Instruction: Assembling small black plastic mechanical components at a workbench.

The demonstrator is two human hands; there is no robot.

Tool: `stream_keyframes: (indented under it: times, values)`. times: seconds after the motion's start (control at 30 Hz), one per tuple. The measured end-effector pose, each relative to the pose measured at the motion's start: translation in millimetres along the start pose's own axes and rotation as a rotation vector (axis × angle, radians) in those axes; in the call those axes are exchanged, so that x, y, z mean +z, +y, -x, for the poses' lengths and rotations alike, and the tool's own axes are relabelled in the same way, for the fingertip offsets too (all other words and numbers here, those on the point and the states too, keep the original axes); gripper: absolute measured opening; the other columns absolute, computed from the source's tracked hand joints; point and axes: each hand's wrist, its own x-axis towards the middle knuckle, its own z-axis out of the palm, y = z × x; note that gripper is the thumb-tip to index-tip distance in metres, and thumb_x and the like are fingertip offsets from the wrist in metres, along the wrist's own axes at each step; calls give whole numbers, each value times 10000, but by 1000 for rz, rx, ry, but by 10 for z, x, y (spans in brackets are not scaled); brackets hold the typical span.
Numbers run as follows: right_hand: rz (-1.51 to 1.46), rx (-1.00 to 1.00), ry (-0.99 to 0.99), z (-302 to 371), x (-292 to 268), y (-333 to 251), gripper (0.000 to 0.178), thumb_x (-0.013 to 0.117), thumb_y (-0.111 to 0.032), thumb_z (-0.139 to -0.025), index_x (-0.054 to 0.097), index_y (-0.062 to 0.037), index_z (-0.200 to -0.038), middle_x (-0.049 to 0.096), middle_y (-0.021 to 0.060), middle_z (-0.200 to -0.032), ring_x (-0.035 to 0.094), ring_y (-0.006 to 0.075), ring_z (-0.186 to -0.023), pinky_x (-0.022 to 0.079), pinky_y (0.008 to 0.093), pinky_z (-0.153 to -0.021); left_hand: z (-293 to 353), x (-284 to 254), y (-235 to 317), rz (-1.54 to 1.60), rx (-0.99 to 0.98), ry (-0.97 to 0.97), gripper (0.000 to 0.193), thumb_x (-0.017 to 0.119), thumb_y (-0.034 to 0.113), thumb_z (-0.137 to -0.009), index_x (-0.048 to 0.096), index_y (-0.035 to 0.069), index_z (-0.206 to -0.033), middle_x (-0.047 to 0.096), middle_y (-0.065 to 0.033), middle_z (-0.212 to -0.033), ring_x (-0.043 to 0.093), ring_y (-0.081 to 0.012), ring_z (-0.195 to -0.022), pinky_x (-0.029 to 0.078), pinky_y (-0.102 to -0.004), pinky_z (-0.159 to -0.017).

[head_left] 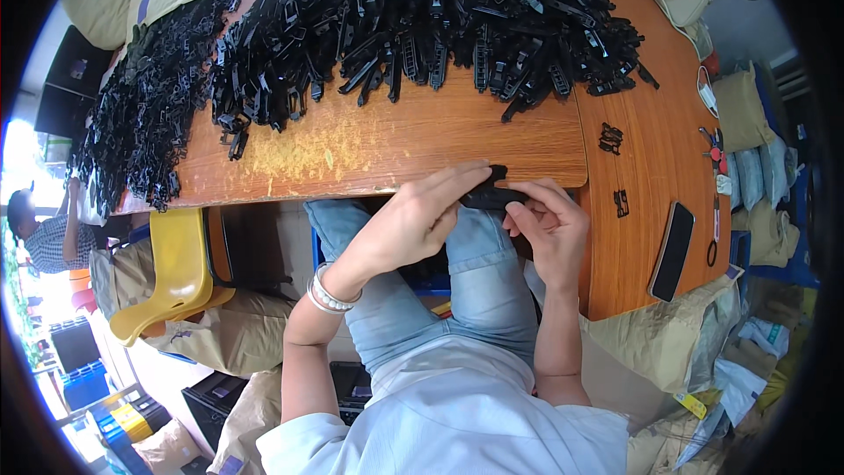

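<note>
Just over my lap, at the table's front edge, a black plastic part (492, 200) is held between my two hands. My left hand (418, 218) has its fingers stretched together along the part's left end, and the fingertips cover some of it. From the other side, my right hand (556, 227) pinches the part's right end between thumb and fingers. Behind them on the wooden table (422, 136) lies a big heap of long black plastic parts (396, 18). A second heap of smaller black pieces (149, 105) spreads down the table's left end.
On the right table section are a few small black pieces (610, 138), a phone (672, 252), red-handled pliers (713, 145) and scissors (714, 233). A yellow chair (171, 255) stands at left, with sacks (237, 334) near it. Another person (57, 237) is at far left.
</note>
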Motion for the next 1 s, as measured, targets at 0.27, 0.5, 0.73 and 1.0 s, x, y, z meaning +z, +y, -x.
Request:
stream_keyframes:
  times: [0.27,0.5,0.73,1.0]
  values:
    - [282,-194,-47,38,59,-43,224,609,89,-744,603,56,-965,543,75,-846,578,109,-670,453,191,-558,80,75,0,165,-116,35,517,572,-31,-720,441,-41,-1220,549,-242,-1092,555,-369,-976,457,-384,-814]
    - [446,-394,-119,-74,157,-37,344,617,64,-692,584,10,-1031,577,115,-897,554,234,-795,446,282,-713,136,68,-18,100,-130,42,400,658,43,-723,521,-62,-1083,601,-233,-846,614,-335,-700,472,-364,-634]
    - [458,-376,-184,-43,101,24,301,579,118,-673,595,24,-960,574,115,-876,553,183,-756,440,234,-661,262,87,-22,87,-124,81,404,678,49,-717,543,-49,-1085,610,-184,-809,618,-257,-641,473,-280,-533]
    - [157,-115,-326,38,218,177,226,595,59,-758,624,20,-979,593,107,-900,553,132,-704,446,220,-558,354,-215,-344,191,-136,-87,354,693,236,-752,618,-21,-984,649,-129,-826,636,-187,-736,484,-292,-658]
